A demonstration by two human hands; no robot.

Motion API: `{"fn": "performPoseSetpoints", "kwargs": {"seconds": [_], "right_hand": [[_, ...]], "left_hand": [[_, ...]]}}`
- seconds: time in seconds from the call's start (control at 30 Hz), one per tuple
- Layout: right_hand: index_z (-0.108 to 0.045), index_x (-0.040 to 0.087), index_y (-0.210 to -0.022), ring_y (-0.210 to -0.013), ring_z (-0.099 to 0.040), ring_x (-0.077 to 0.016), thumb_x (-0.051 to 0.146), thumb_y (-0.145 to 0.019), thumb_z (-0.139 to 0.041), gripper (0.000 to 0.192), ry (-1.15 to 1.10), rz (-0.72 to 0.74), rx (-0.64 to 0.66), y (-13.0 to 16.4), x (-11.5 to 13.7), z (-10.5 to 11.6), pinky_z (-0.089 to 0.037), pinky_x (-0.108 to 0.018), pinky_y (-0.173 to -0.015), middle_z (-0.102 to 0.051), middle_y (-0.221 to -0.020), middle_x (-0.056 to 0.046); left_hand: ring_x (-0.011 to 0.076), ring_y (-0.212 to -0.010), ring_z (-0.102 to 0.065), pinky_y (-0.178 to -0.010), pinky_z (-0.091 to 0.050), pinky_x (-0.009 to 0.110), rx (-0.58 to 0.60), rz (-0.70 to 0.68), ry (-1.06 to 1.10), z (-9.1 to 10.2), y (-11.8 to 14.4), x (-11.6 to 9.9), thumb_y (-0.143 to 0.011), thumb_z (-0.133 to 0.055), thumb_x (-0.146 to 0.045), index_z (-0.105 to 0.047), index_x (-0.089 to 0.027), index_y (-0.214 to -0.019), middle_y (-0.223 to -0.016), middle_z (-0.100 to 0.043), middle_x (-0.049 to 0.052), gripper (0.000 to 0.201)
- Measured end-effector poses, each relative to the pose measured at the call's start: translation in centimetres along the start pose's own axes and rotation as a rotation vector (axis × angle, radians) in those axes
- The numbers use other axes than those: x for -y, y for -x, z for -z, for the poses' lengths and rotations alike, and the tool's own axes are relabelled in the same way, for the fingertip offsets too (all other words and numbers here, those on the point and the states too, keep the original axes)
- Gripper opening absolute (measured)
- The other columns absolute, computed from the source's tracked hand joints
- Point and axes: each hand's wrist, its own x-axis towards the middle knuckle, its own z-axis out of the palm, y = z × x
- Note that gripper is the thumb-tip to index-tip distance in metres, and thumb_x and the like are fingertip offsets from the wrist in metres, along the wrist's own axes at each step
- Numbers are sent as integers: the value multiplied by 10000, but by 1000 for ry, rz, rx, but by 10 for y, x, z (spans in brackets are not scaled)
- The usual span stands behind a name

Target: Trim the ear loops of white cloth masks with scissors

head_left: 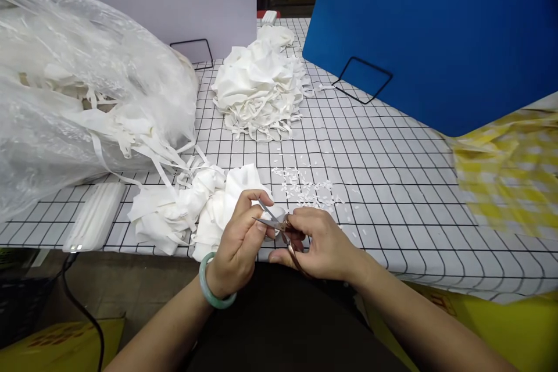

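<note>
Right hand (325, 244) curled palm-down around the handles of small scissors (279, 226), blades parted and pointing left; left hand (242, 238), wrist bent with a green bangle (211, 290) on it, pinches a piece of white fabric (238, 189) closed between thumb and fingers right at the blade tips. Both forearms angle in from the near table edge. Just beyond the grip lie tiny white clippings (307, 189); left of it a bundle of white strips (165, 212), farther off a second white fabric pile (259, 87) and a clear plastic bag (78, 87).
</note>
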Motion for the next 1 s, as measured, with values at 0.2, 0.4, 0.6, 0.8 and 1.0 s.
{"fn": "performPoseSetpoints", "kwargs": {"seconds": [0.2, 0.4, 0.6, 0.8, 1.0], "right_hand": [[-458, 204, -541, -488, -444, -106, 642, -800, -691, 558, -3, -14, -17, 0, 0, -2, -333, -246, -510, -514, -506, 15], [-417, 205, -520, -463, -398, -93, 654, -794, -690, 592, 11, -64, -61, 6, -4, -2, -314, -237, -481, -471, -480, 28], [-406, 202, -522, -468, -375, -89, 623, -784, -713, 584, -35, -241, -91, 28, -18, 0, -294, -224, -456, -442, -493, 40], [-427, 192, -501, -468, -350, -88, 626, -758, -741, 594, -186, -409, -122, 45, -33, -9, -279, -231, -449, -420, -472, 47], [-696, 197, -886, -748, -649, -221, 694, -744, -723, 517, -361, -419, -299, 52, -42, 11, -539, -337, -680, -720, -849, -75]], "left_hand": [[250, -1095, -481, -943, -446, 358, 10, -31, -32, -2, 0, 1, -1047, -369, -299, -573, -176, -764, -1024, -523, 113, 370], [256, -1114, -484, -924, -452, 362, 31, -32, -47, -5, -4, 5, -1048, -367, -306, -571, -180, -773, -997, -524, 113, 365], [244, -1078, -495, -907, -462, 357, 166, -48, -31, -17, -18, 10, -1050, -363, -294, -577, -175, -805, -1015, -533, 113, 346], [254, -1110, -494, -917, -461, 358, 277, -9, -40, -34, -28, 17, -1053, -346, -318, -558, -178, -786, -1007, -535, 114, 369], [255, -1061, -508, -881, -471, 356, 173, 58, -100, 4, -12, 3, -1041, -379, -322, -572, -174, -767, -1038, -541, 118, 366]]}}
